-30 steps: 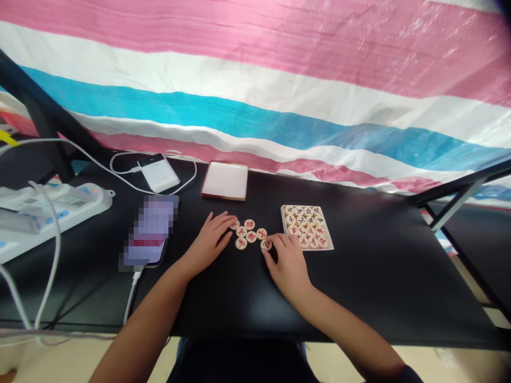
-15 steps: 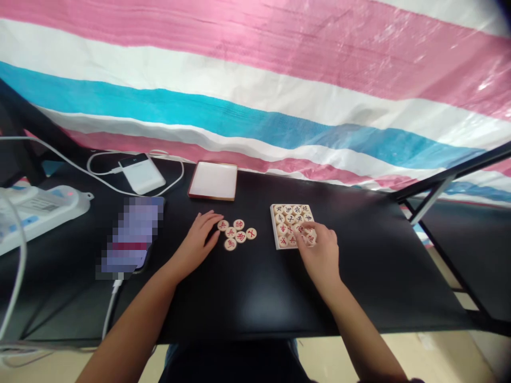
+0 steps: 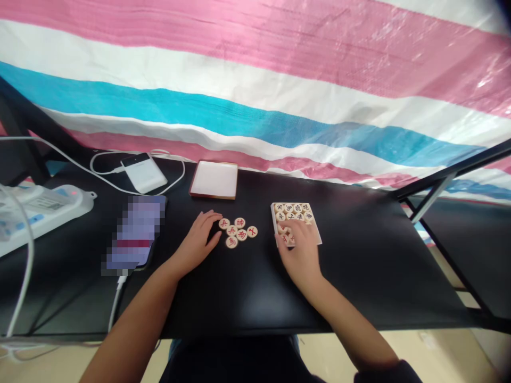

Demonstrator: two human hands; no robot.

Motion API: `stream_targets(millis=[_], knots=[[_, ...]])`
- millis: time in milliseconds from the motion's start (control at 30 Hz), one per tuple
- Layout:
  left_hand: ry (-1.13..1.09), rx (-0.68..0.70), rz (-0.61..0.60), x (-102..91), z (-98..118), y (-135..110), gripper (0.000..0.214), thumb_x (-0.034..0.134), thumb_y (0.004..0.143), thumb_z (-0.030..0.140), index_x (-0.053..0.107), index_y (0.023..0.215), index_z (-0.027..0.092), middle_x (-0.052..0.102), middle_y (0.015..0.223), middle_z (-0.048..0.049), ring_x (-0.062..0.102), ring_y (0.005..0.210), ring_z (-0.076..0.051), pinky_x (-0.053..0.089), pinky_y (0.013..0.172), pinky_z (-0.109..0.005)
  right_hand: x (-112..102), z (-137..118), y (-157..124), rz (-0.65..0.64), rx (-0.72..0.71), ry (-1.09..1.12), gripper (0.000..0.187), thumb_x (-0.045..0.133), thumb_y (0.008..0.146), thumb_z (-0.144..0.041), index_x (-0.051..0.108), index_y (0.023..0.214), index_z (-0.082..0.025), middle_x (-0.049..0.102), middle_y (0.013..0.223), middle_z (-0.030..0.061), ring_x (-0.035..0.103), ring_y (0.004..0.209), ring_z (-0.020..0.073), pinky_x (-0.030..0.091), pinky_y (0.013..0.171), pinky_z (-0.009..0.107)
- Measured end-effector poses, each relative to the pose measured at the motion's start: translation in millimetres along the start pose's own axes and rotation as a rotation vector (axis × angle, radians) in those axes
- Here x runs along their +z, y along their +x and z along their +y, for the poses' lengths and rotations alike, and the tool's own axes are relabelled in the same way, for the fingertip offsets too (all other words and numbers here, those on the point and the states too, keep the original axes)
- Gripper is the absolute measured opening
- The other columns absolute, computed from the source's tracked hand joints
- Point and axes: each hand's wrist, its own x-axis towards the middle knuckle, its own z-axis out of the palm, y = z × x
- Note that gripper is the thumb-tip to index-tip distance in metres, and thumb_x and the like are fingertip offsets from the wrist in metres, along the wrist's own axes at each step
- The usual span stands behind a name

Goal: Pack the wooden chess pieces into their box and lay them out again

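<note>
Several round wooden chess pieces with red characters lie loose on the black table. My left hand rests flat just left of them, fingers stretched out and touching the nearest piece. A square white tray to the right holds rows of the same pieces. My right hand lies over the tray's near half, fingers curled down onto the pieces there. What its fingertips hold is hidden.
A shallow white box lid with a brown rim sits behind the loose pieces. A phone, a white power bank with cable and a power strip lie at the left. A striped tarp hangs behind the table.
My right hand took one piece from the loose group to the tray, and now lies over the tray's near rows. The loose group is one piece smaller. My left hand stayed put.
</note>
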Motion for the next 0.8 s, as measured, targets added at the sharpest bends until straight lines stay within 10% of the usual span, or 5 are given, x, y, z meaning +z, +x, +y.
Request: stream_targets(millis=[267, 600, 800], knots=[[0.008, 0.002, -0.01, -1.7, 2.6, -0.5, 0.034, 0.038, 0.086, 0.026, 0.042, 0.119, 0.017, 0.049, 0.121, -0.0097, 0.038, 0.122, -0.023, 0.023, 0.107, -0.048, 39.7, -35.1, 11.8, -0.262, -0.165, -0.031, 0.025, 0.047, 0.08, -0.016, 0.059, 0.102, -0.018, 0.061, 0.096, 0.008, 0.046, 0.085, 0.0228, 0.041, 0.075, 0.039], [0.06, 0.004, -0.005, -0.5, 5.6, 3.2, 0.035, 0.037, 0.087, 0.024, 0.043, 0.121, 0.021, 0.048, 0.117, -0.0081, 0.041, 0.117, -0.024, 0.025, 0.105, -0.05, -27.9, 16.7, -1.5, 0.068, 0.188, -0.069, 0.024, 0.054, 0.077, -0.041, 0.059, 0.088, -0.021, 0.062, 0.081, 0.0054, 0.049, 0.077, 0.0215, 0.04, 0.066, 0.033], [0.06, 0.011, -0.001, 2.9, 0.6, 3.0, 0.036, 0.036, 0.087, 0.028, 0.039, 0.123, 0.023, 0.046, 0.118, -0.0074, 0.041, 0.117, -0.024, 0.025, 0.105, -0.05, -24.1, 58.8, -4.2, 0.111, 0.249, -0.13, 0.031, 0.05, 0.079, -0.047, 0.06, 0.085, -0.019, 0.062, 0.078, 0.0082, 0.046, 0.075, 0.0227, 0.039, 0.064, 0.034]])
